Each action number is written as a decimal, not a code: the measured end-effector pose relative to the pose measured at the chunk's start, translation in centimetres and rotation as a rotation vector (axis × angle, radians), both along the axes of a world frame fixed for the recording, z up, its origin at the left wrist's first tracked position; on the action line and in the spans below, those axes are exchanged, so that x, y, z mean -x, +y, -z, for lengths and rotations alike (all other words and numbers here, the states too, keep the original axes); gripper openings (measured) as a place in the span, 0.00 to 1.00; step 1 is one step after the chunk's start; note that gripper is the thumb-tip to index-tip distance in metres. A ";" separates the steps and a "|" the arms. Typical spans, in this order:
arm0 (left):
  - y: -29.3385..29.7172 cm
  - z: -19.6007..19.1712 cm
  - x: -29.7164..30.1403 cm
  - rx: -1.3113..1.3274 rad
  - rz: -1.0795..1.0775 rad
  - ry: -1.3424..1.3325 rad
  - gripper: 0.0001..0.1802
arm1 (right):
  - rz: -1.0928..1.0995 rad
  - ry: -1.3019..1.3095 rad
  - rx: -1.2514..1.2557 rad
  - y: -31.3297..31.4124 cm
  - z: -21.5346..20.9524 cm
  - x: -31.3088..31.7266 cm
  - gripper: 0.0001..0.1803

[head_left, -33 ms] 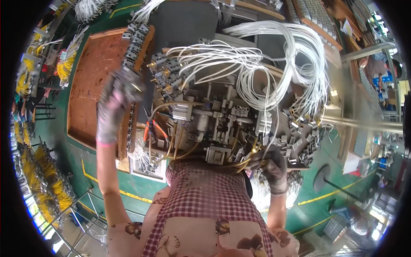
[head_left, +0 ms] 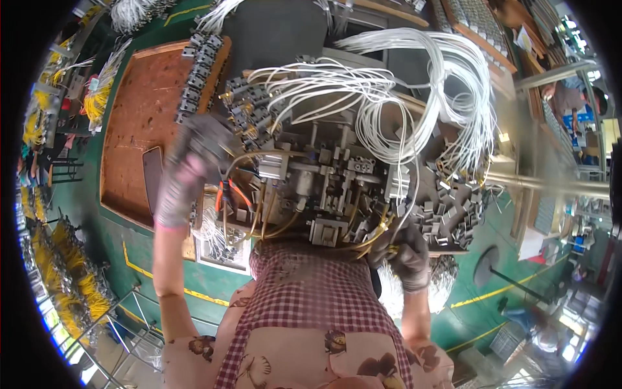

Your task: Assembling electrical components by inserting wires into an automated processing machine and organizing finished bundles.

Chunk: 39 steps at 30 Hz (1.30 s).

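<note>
My left hand [head_left: 194, 152], in a grey glove, is over the wooden strip beside a row of small dark connector blocks [head_left: 195, 84]. Motion smears its fingers, so I cannot make out whether it holds anything. My right hand [head_left: 403, 258], gloved too, is closed low at the right of the metal fixture [head_left: 334, 178]. Its fingers pinch a white cable [head_left: 413, 201], which runs up to a coiled bundle of white cables [head_left: 421, 142]. Orange-handled pliers [head_left: 223, 193] lie between the left hand and the fixture.
Loose grey metal pieces [head_left: 453, 217] fill a tray on the right. Connector-ended cables [head_left: 249, 110] lie behind the fixture. A brown wooden tray [head_left: 129, 117] on the left holds a dark flat rectangular object [head_left: 153, 178]. A metal bar [head_left: 551, 187] juts in from the right.
My left hand has moved right and slightly nearer, uncovering the dark flat object in the tray. My right hand has shifted slightly left and nearer, with the white cable.
</note>
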<state>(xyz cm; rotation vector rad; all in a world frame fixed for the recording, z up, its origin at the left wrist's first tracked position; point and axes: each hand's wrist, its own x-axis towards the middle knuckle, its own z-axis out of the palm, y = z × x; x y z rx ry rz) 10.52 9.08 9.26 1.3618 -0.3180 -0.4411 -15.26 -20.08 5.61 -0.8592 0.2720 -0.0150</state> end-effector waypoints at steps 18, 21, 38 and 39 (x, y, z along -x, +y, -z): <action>-8.9 7.0 10.8 -0.496 0.515 -0.614 0.50 | 0.075 -0.307 1.092 2.0 3.1 -5.8 0.26; -7.8 8.2 11.1 -0.388 0.450 -0.604 0.49 | 0.044 -0.300 1.076 2.3 3.2 -5.8 0.26; -7.7 9.6 11.9 -0.074 0.367 0.067 0.35 | -0.070 -0.249 0.970 2.4 3.2 -6.3 0.30; -7.8 9.8 12.0 -0.073 0.366 0.066 0.35 | -0.130 -0.237 0.995 2.0 2.1 -6.3 0.33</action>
